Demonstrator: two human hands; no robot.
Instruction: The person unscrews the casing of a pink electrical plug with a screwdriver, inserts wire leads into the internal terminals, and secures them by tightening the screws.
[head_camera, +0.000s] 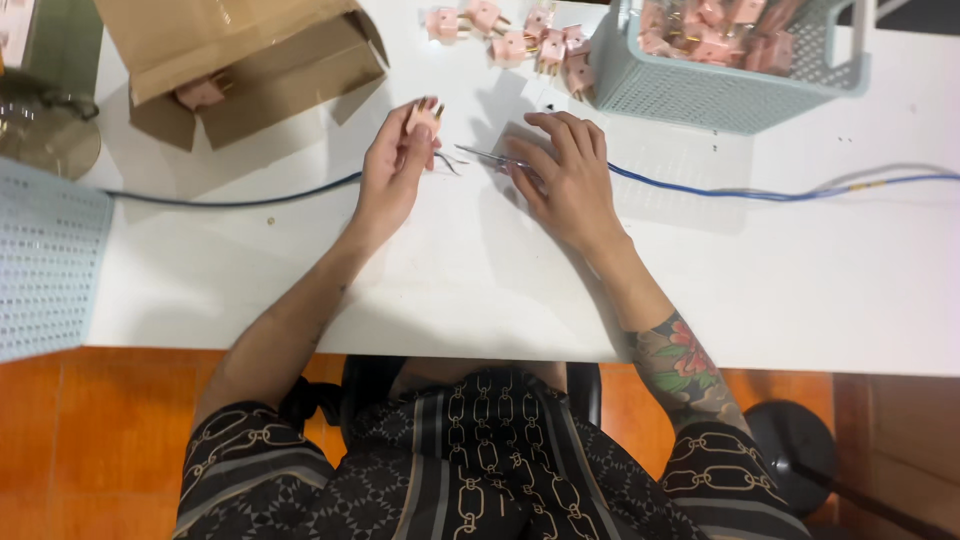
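The left hand (392, 168) is pinching a small pink plastic plug with brass pins (424, 116) above the white worktop (480, 290). The right hand (566, 176) is lying on the worktop, fingers closing on thin metal tweezers (490, 156) pointing toward the plug. A blue cable (760, 192) is running under both hands. More pink plugs (530, 44) are lying beside a pale green perforated plastic basket (700, 95).

1 open brown cardboard box (240, 60) lies at 11 o'clock on the table, flaps spread, pink item inside.
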